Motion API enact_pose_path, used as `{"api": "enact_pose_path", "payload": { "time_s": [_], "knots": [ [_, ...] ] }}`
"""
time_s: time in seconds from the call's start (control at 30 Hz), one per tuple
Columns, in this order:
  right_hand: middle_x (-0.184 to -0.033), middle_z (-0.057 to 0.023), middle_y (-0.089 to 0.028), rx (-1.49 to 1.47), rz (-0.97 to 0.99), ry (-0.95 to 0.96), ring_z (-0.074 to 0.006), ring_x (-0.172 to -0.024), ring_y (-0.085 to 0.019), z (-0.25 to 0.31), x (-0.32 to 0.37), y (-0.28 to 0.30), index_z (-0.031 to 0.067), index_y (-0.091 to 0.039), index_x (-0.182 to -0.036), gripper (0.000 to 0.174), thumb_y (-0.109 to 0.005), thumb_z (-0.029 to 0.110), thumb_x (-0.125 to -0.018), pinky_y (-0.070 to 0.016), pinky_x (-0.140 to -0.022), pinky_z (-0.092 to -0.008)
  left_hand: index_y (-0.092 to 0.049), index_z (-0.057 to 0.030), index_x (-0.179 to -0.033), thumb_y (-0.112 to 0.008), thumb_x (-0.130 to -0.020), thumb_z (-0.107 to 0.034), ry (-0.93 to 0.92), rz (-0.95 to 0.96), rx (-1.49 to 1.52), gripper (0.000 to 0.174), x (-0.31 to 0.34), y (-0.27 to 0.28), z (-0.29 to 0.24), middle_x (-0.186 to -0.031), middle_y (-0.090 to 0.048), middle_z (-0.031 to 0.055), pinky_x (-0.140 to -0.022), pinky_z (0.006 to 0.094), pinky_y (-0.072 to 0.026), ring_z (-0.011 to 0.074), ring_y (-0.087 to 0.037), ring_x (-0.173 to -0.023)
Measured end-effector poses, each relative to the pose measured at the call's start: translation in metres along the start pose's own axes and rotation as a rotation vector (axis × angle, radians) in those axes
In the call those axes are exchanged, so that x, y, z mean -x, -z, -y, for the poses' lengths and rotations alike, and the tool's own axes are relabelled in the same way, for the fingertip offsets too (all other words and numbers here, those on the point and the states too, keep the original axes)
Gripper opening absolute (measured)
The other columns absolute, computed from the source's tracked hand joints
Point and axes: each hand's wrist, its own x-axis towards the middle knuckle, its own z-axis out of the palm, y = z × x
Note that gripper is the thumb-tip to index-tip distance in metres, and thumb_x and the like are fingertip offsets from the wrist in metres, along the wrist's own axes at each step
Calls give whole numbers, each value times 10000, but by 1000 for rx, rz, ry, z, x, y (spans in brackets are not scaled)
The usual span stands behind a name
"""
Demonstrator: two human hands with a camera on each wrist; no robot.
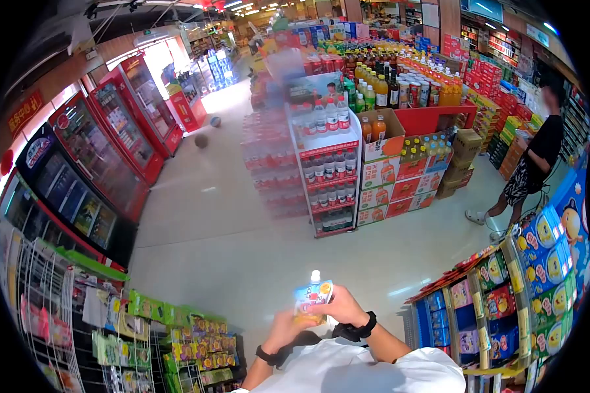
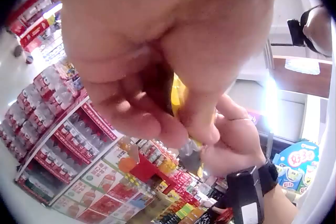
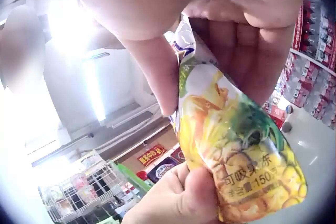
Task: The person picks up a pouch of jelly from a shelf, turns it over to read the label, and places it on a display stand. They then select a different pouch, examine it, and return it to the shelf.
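In the head view a spouted jelly drink pouch (image 1: 313, 296) with a white cap (image 1: 315, 276) is held upright in front of the white shirt. My left hand (image 1: 285, 329) pinches its lower left edge. From the other side, my right hand (image 1: 344, 308) grips it with the thumb across its front. The right wrist view shows pineapple print on the pouch (image 3: 239, 150), the right hand (image 3: 210, 8) around its narrower end and the left thumb (image 3: 201, 192) at the bottom. Seen from the left wrist, the left hand (image 2: 157, 50) hides most of the pouch.
Snack racks stand close by at left (image 1: 196, 340) and right (image 1: 498, 295). Ahead, a shelf of bottled water (image 1: 328, 170) adjoins stacked drink cartons (image 1: 400, 190). Red drink fridges (image 1: 128, 118) line the left wall. A person (image 1: 537, 150) in dark clothes stands at the right.
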Motion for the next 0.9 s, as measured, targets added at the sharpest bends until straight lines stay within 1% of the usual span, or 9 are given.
{"api": "enact_pose_path", "payload": {
  "time_s": [0.13,0.23,0.33,0.47,0.63,0.7,0.73,0.83,0.9],
  "knots": [
    [-1004,-54,-745,19,-124,-59,-107,-899,-672,-9,-33,30,-2,-714,-1098,293,-800,85,-832,-541,-796,-282,-701,-4,-1136,-858,-812,-174,64,69,33,398,-56,-2,2,-1015,-745,39,-823,280,-535,91,-655,-913],
    [-1001,-58,-747,55,-186,-102,-107,-904,-670,-15,-68,55,-13,-718,-1079,286,-810,90,-829,-542,-805,-279,-709,-52,-1152,-826,-817,-296,67,79,74,430,-98,2,1,-1004,-762,86,-818,315,-535,183,-718,-909],
    [-1031,-64,-739,18,-197,-114,-108,-920,-663,-21,-107,79,-17,-699,-1111,328,-814,110,-831,-538,-817,-279,-722,-52,-1127,-826,-821,-301,101,107,71,409,-153,14,2,-972,-765,81,-783,298,-537,160,-716,-869],
    [-1075,-74,-724,-8,-165,-113,-113,-948,-655,6,-173,116,-20,-670,-1160,380,-800,171,-859,-532,-830,-280,-724,-27,-1090,-847,-819,-164,119,176,20,328,-242,38,-27,-951,-757,32,-790,288,-534,81,-654,-867],
    [-1055,-52,-727,143,-235,-113,-109,-951,-650,32,-261,173,-2,-688,-1158,340,-759,214,-904,-526,-833,-288,-700,-43,-1148,-813,-828,-95,76,269,237,343,-358,68,-43,-974,-752,53,-811,306,-537,114,-660,-854],
    [-1036,-34,-727,270,-250,-60,-100,-941,-642,39,-295,191,10,-703,-1150,316,-750,213,-912,-524,-832,-289,-688,-42,-1177,-807,-827,-82,-193,235,48,371,-396,81,-48,-992,-745,68,-822,308,-536,121,-663,-872],
    [-983,-16,-734,256,-287,-11,-86,-907,-640,48,-312,192,14,-730,-1112,284,-743,223,-919,-524,-817,-288,-650,-23,-1210,-797,-852,-205,-201,248,141,428,-413,84,-48,-1028,-735,108,-807,310,-533,169,-690,-917],
    [-950,-23,-745,321,-404,-18,-84,-868,-649,54,-351,202,2,-740,-1088,289,-741,239,-921,-529,-787,-288,-613,6,-1219,-810,-838,-226,-59,187,14,488,-453,94,-57,-1061,-706,150,-840,339,-531,215,-683,-947],
    [-907,-39,-750,301,-448,-4,-77,-818,-647,50,-376,210,-5,-744,-1078,297,-741,245,-919,-528,-728,-284,-590,8,-1227,-818,-830,-243,-116,-13,-38,522,-469,91,-44,-1117,-669,170,-862,367,-522,255,-667,-988]
  ]
}}
